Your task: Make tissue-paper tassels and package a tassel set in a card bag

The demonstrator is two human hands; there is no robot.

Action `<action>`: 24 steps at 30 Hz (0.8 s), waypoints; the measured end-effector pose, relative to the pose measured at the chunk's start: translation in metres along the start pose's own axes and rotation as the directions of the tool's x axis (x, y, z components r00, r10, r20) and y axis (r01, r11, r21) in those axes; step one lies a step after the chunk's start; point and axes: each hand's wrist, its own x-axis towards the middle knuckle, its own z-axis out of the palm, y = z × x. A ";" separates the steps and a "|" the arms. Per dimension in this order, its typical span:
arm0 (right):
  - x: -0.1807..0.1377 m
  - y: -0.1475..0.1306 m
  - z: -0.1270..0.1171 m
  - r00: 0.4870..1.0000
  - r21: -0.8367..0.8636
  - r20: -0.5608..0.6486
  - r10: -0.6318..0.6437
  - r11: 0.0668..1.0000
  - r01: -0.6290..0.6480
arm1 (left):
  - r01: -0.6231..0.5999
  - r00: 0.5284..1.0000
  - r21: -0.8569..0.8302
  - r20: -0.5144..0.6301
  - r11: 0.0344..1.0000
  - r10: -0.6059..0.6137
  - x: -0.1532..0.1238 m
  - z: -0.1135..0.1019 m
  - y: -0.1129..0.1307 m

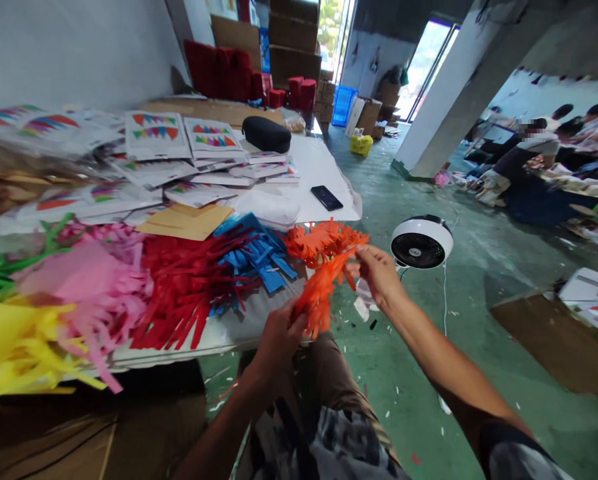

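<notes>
An orange fringed paper piece [323, 288] is stretched between both hands over the table's front corner. My left hand [277, 340] grips its lower end with closed fingers. My right hand [376, 272] pinches its upper end near a heap of more orange fringe [323, 240]. On the table lie further heaps: blue fringe [253, 252], red fringe [183, 287], pink fringe [91, 280] and yellow fringe [13, 347].
Packaged banner packs [153, 133], a tan envelope [186, 220], a black case [266, 133] and a phone [327, 197] lie on the white table [323, 167]. A small white fan [421, 241] stands on the green floor. People work at the far right [533, 153]. Boxes stand behind.
</notes>
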 end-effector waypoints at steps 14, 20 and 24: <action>0.035 0.038 -0.007 0.738 -0.716 0.569 -0.363 0.223 0.662 | -0.096 0.990 -0.043 -0.104 0.994 0.091 -0.006 -0.016 -0.027; 0.021 0.030 0.037 0.684 -0.710 0.639 -0.352 0.073 0.700 | -0.148 0.985 -0.021 -0.096 0.989 0.145 -0.011 -0.016 -0.023; 0.037 0.030 0.091 0.627 -0.626 0.685 -0.370 0.141 0.767 | -0.264 0.947 0.281 -0.106 0.923 0.303 0.001 -0.034 -0.017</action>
